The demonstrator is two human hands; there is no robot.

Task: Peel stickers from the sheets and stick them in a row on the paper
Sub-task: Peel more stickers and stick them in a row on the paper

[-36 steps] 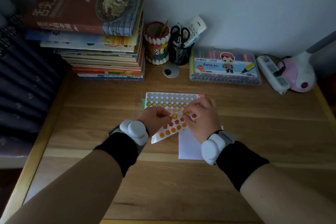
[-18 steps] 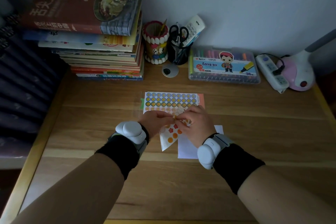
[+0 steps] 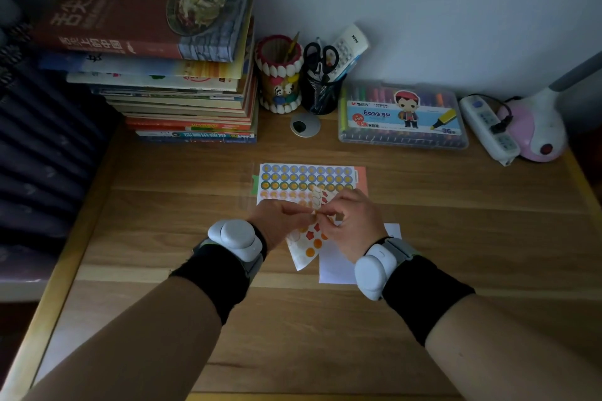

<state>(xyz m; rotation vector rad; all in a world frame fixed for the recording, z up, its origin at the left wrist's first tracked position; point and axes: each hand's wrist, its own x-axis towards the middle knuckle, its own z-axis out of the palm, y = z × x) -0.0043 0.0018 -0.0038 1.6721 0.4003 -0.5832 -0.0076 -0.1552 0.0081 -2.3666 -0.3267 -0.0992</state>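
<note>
A small sticker sheet [image 3: 308,247] with orange dots and red stars is lifted off the desk and bent between both hands. My left hand [image 3: 280,221] pinches its upper edge. My right hand [image 3: 351,225] pinches at the same spot, fingertips touching the left ones; whether a sticker is between them is hidden. A second sticker sheet [image 3: 306,179] with rows of round yellow stickers lies flat just behind the hands. The white paper [image 3: 335,267] lies under my right wrist, mostly covered.
A tall stack of books [image 3: 176,75] stands at the back left. Two pen holders [image 3: 280,75], a marker box [image 3: 402,117], a power strip [image 3: 488,130] and a pink lamp base [image 3: 537,133] line the wall. The desk's raised wooden edge [image 3: 65,270] runs along the left.
The held sheet has turned from slanted to nearly upright and folded over. Both hands have closed in so the fingertips meet at its top edge.
</note>
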